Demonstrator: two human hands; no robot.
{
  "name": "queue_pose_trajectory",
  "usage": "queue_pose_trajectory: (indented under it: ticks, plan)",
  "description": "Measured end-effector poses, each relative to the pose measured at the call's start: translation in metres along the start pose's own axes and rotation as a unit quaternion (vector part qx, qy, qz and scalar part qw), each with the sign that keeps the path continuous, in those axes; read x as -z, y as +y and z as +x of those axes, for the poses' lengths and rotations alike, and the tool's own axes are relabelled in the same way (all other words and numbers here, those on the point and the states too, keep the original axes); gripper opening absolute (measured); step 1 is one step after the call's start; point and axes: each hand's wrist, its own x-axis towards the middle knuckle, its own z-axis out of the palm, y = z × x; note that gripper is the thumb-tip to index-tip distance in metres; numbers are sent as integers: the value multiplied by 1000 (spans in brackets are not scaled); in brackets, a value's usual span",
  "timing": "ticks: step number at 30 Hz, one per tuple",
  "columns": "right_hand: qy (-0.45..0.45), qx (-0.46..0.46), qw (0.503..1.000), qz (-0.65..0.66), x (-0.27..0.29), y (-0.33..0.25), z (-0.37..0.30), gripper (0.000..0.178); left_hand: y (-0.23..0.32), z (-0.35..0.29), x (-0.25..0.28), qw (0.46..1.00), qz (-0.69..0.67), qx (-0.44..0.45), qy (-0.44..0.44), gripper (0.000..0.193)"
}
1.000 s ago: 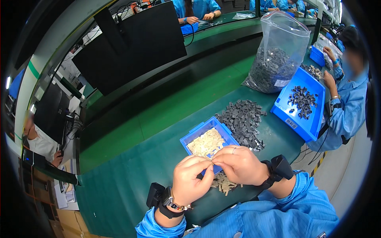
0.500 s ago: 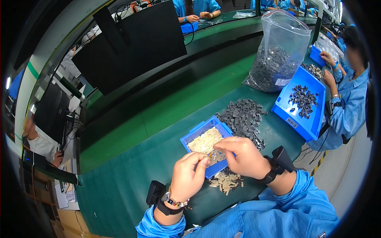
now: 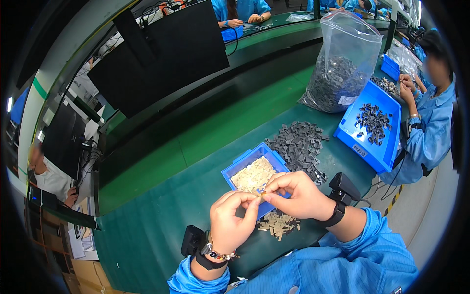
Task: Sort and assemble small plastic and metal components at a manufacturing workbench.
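Note:
My left hand [image 3: 234, 215] and my right hand [image 3: 299, 197] meet fingertip to fingertip over the near part of a small blue bin [image 3: 240, 164]. Both are closed in a pinch on one tiny piece [image 3: 262, 194], yellowish with a hint of orange; its exact kind is too small to make out. Cream-coloured flat pieces [image 3: 253, 174] fill the bin's far part. Just below the bin, a loose heap of small tan strips [image 3: 278, 224] lies on the green table mat, partly behind my right hand. Beyond my right hand spreads a pile of dark grey plastic pieces [image 3: 298, 147].
A large clear bag [image 3: 338, 73] of dark pieces stands at the far right. Beside it, a bigger blue tray [image 3: 350, 134] holds black parts. A co-worker [image 3: 431, 117] sits at the right edge. A black monitor [image 3: 161, 54] hangs at the upper left.
My right hand has come down and left, so its fingertips now meet my left hand's at the small piece. The co-worker's hands at the right have come together.

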Motion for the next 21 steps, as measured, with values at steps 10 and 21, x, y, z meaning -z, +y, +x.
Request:
queue_pose_trajectory:
  ticks: [10,21]
  plan:
    - [27,83,996,-21,-6,-3,1,5,-3,0,0,996,36,-80,-1,9]
    - [34,92,994,-42,-7,-5,-1,6,-5,0,1,997,33,-68,-21,8]
